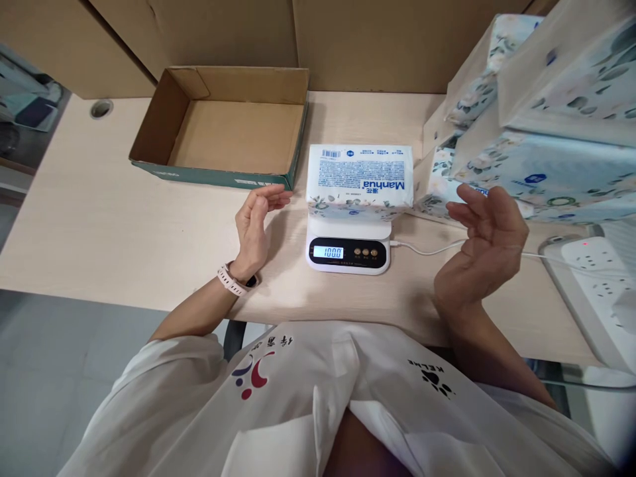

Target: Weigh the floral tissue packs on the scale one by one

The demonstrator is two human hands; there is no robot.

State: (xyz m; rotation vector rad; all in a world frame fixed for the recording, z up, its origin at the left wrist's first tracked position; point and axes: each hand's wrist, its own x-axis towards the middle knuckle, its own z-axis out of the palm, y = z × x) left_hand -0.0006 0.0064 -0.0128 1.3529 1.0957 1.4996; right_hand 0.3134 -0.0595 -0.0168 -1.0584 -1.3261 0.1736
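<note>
A: Clothing?
B: White shirt (382, 371), short sleeves (173, 364), open collar (278, 447).
A: Markings?
B: Left chest: red and purple logo (253, 375), dark characters (271, 343). Right: black paw print (436, 381), KELME lettering (425, 366).
A: Wrists?
B: Left only: watch (251, 281), dark face, pale pink perforated strap (230, 280).

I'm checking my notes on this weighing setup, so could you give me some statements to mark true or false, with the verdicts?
1. The Manhua pack rests on the scale. True.
2. The left hand grips the pack. False: the hand is open, clear of it.
3. The open cardboard box stands to the left of the scale. True.
4. The display is dark. False: it is lit, with digits showing.
5. The pink-strapped watch is on the right wrist. False: it is on the left.
</note>
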